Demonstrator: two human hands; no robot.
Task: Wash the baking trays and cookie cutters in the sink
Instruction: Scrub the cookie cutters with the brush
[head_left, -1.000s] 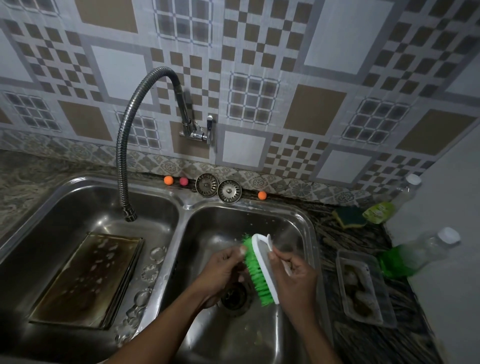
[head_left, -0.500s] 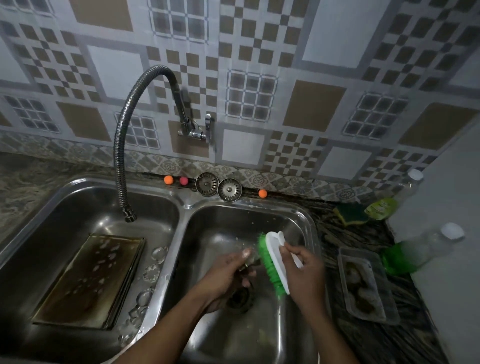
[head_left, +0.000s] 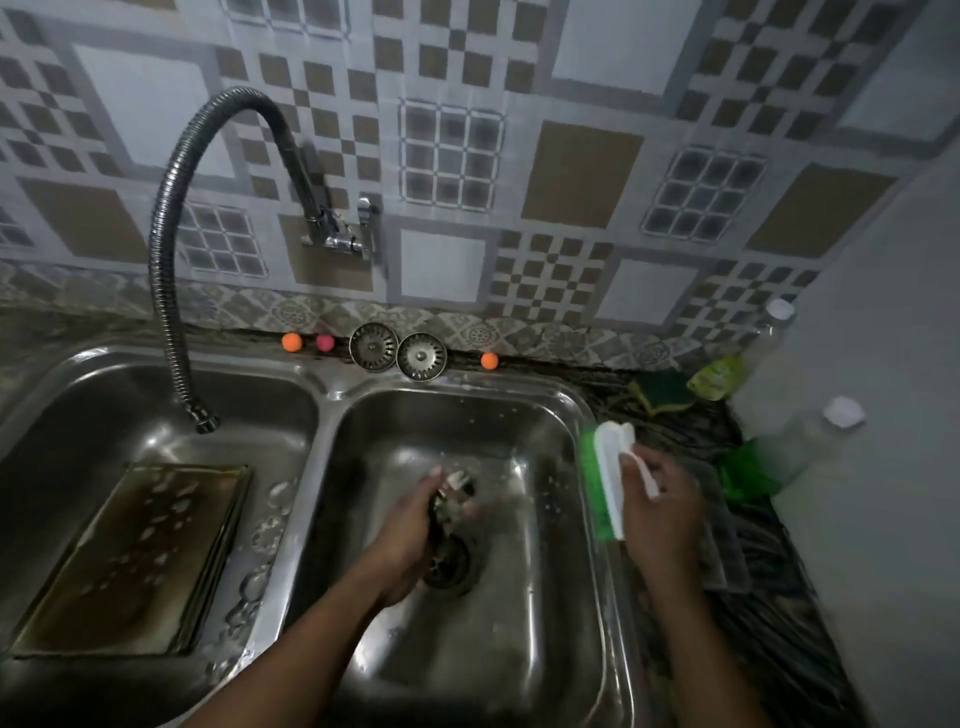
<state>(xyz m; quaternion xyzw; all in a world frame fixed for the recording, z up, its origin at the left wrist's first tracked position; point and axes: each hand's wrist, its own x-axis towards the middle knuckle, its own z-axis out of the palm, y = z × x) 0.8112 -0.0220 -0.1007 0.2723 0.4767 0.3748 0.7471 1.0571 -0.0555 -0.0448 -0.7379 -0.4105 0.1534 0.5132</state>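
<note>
My left fingers (head_left: 415, 512) are curled tight round a small metal piece (head_left: 453, 492); motion blur prevents me telling its shape. My left hand (head_left: 410, 540) holds it low in the right basin (head_left: 540, 613), directly above the drain (head_left: 448, 566) and apart from the basin walls. My right fingers (head_left: 658, 470) are wrapped over the white handle of the scrub brush (head_left: 607, 475), thumb side hidden. The brush's green bristles face left toward the basin. My right hand (head_left: 662, 514) carries the brush above the sink's right rim (head_left: 605, 597), over a clear plastic container (head_left: 724, 551) that sits on the dark counter (head_left: 779, 639). The baking tray (head_left: 130, 561) lies flat on the floor of the left basin (head_left: 78, 415), dark-stained and dotted with suds. Small rounded pieces (head_left: 270, 519) lie in a line just beside its right edge, too dim to identify. The flexible tap hose (head_left: 169, 249) arches from the wall, and its nozzle hangs over the left basin. On the ledge behind the sink stand two metal strainers (head_left: 374, 347), touching, with two orange balls (head_left: 292, 341) and a pink ball (head_left: 325, 342) near them. At far right, a green sponge (head_left: 667, 389) and two bottles (head_left: 779, 447) with green liquid sit against the wall.
</note>
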